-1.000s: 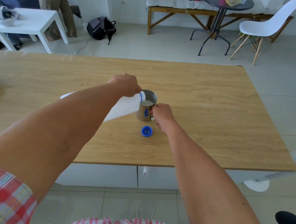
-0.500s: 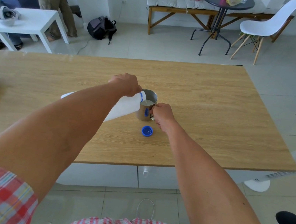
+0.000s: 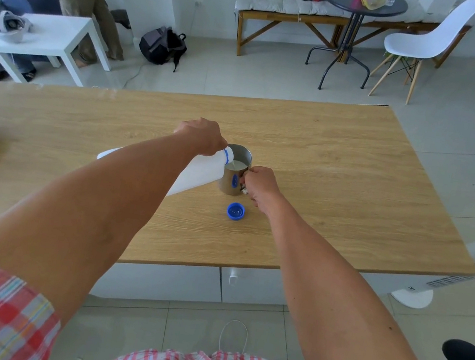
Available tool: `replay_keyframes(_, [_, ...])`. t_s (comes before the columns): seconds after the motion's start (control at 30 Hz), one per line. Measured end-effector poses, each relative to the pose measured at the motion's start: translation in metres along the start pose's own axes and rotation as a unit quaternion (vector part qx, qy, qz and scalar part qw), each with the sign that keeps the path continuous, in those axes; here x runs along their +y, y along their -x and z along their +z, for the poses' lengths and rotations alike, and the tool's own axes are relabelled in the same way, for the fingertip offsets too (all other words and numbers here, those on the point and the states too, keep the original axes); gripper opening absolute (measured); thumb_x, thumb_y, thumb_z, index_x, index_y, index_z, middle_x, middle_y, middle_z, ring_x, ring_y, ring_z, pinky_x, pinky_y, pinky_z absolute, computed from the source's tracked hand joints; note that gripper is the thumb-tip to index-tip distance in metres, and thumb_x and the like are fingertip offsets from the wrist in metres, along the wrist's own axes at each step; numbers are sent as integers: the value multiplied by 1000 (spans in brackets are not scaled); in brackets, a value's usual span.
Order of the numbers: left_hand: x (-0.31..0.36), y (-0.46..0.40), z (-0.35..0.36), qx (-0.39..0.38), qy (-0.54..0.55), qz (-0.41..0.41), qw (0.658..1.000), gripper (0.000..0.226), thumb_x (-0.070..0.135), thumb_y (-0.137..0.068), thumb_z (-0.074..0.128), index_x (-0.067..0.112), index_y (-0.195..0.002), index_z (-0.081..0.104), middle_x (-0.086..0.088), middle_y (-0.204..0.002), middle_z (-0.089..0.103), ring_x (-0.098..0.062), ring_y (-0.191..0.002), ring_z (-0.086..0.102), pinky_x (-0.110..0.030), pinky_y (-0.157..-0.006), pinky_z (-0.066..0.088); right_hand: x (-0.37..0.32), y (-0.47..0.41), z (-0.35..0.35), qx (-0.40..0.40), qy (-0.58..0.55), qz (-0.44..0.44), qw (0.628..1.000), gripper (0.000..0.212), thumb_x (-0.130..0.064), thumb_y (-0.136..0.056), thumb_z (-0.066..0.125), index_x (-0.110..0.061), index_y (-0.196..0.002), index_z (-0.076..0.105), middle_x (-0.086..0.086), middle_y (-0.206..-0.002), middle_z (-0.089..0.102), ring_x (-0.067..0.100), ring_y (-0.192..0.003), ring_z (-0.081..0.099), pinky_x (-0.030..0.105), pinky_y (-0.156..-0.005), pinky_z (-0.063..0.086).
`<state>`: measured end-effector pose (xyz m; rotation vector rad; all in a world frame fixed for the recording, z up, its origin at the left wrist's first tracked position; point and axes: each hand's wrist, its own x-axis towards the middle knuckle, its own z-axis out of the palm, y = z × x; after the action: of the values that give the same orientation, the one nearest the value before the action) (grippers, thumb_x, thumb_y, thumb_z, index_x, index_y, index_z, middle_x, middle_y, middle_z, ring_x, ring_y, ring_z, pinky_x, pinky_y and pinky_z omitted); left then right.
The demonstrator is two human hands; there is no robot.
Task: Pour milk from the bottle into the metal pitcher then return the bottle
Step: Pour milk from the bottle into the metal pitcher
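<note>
Two bare forearms reach forward from plaid sleeves over the near edge of the wooden table. Nearest object on the tabletop: blue cap, lying open side up, just in front of the metal pitcher and apart from it. Right hand is clenched on the pitcher's handle at its right side; pitcher stands upright on the wood. Left hand grasps the white bottle near its neck from above. Bottle is tilted steeply, base toward the left and raised off the table, blue-ringed mouth resting over the pitcher's left rim. Thin white stream of milk runs from mouth into pitcher; milk surface visible inside, below the rim. Beyond the table, on the floor: black backpack, white side table, white chair.
</note>
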<state>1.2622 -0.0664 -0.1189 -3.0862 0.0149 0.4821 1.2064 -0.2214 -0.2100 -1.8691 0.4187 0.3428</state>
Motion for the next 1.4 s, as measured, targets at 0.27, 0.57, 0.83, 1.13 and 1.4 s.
replay_keyframes(0.27, [0, -1, 1, 1, -1, 1, 1000, 30, 38, -101, 46, 12, -99, 61, -4, -83, 55, -20, -66, 49, -33, -64, 40, 0, -2, 2, 0, -7, 9, 1000, 22, -3, -91, 42, -13, -92, 61, 6, -74, 47, 15, -57, 34, 25, -46, 25])
replay_keyframes(0.57, [0, -3, 2, 2, 0, 3, 1000, 32, 40, -101, 47, 12, -101, 63, -4, -84, 57, -20, -67, 51, -33, -63, 40, 0, 0, 0, -1, -3, 8, 1000, 22, -3, -93, 42, -12, -93, 62, 3, -70, 47, 15, -56, 35, 25, -46, 26])
replay_keyframes(0.83, [0, -3, 3, 5, -2, 2, 1000, 32, 41, -101, 47, 13, -98, 62, -5, -84, 57, -20, -68, 52, -34, -64, 41, -1, 2, -1, -2, 2, 0, 1000, 21, -2, -93, 42, -11, -91, 61, 3, -69, 46, 15, -56, 34, 24, -46, 26])
replay_keyframes(1.13, [0, -4, 2, 1, -3, -1, 1000, 30, 38, -100, 46, 14, -85, 56, -4, -83, 56, -21, -68, 51, -34, -66, 41, -2, 3, -1, -4, -1, -4, 1000, 19, -4, -93, 42, -13, -90, 58, 4, -68, 42, 16, -56, 31, 26, -49, 24])
replay_keyframes(1.4, [0, -4, 1, 0, -7, 5, 1000, 32, 40, -102, 46, 12, -97, 59, -5, -84, 57, -20, -68, 52, -34, -67, 42, -2, 3, -1, -5, -4, -2, 1000, 21, -3, -93, 41, -14, -90, 58, 4, -69, 42, 16, -58, 31, 26, -49, 24])
